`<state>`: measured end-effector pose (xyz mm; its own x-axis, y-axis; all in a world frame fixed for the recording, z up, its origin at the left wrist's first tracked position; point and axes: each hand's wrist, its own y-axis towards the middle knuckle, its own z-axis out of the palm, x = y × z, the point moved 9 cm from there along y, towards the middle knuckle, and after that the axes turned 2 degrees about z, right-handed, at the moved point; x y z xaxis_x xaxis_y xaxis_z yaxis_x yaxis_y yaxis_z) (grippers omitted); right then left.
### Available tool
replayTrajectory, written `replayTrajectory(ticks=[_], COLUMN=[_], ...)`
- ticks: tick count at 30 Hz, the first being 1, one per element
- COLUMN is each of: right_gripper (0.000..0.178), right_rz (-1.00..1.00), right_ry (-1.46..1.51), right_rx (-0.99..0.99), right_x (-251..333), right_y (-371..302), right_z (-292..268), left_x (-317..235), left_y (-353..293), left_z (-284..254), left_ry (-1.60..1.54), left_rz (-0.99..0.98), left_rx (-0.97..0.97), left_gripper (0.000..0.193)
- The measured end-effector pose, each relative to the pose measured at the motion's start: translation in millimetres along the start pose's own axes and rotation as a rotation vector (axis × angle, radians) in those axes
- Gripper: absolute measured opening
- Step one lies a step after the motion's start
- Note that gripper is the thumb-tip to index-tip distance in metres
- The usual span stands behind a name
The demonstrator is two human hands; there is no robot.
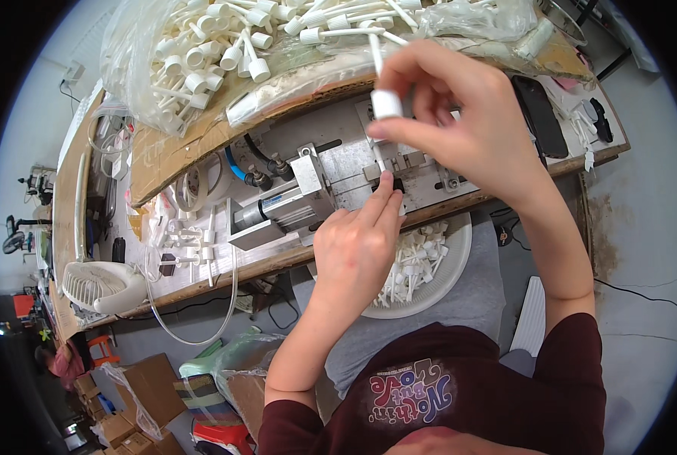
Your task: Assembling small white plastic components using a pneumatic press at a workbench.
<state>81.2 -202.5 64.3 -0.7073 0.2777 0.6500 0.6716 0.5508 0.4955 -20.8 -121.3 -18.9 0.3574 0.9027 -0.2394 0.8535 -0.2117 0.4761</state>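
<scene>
A white bowl [451, 262] of finished white pump parts sits on my lap. My left hand [357, 246] presses its fingertips onto the metal fixture [399, 163] on the worktop [202, 163]. Beyond, my right hand [460, 114] pinches a white pump cap [386, 102] with its dip tube.

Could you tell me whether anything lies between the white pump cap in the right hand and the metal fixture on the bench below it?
Only the left hand, whose fingers rest on the metal fixture. The right hand holds the white pump cap just above it, otherwise unobstructed.

Both hands fwd: left [357, 246] low, index finger extended; right [460, 114] raised, fingertips pinched, wrist bent.
</scene>
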Motion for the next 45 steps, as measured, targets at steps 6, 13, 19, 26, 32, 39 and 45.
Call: replayTrajectory(ticks=[6,13,19,26,32,39,45], right_gripper=[0.029,0.026,0.018,0.016,0.019,0.025,0.024], right_rz=[0.080,-0.098,-0.234,-0.222,-0.154,-0.223,-0.088], right_ry=[0.101,-0.274,-0.534,-0.540,-0.471,-0.334,-0.624], right_rx=[-0.047,0.028,0.108,0.154,0.178,-0.168,-0.023], right_x=[-9.4,5.0,12.1,7.7,2.9,17.9,-10.6], right_y=[-61.3,-104.7,-101.9,-88.4,-85.9,-8.0,94.8], right_z=[-2.0,31.1,60.3,64.1,62.6,1.1,11.4], left_x=[13.9,61.4,77.4,105.3,81.8,54.6,6.9], left_y=[8.1,88.3,138.6,147.8,111.1,45.8,3.7], left_z=[-10.2,-82.0,-62.6,-41.9,-82.3,-89.1,-42.8], left_ry=[-0.189,-0.068,0.059,-0.010,-0.244,-0.544,-0.354], left_rz=[-0.025,0.081,0.168,-0.045,-0.141,-0.222,-0.085], left_rx=[0.010,-0.426,-0.335,-0.143,-0.265,-0.241,-0.054], left_gripper=[0.024,0.013,0.024,0.016,0.017,0.014,0.032])
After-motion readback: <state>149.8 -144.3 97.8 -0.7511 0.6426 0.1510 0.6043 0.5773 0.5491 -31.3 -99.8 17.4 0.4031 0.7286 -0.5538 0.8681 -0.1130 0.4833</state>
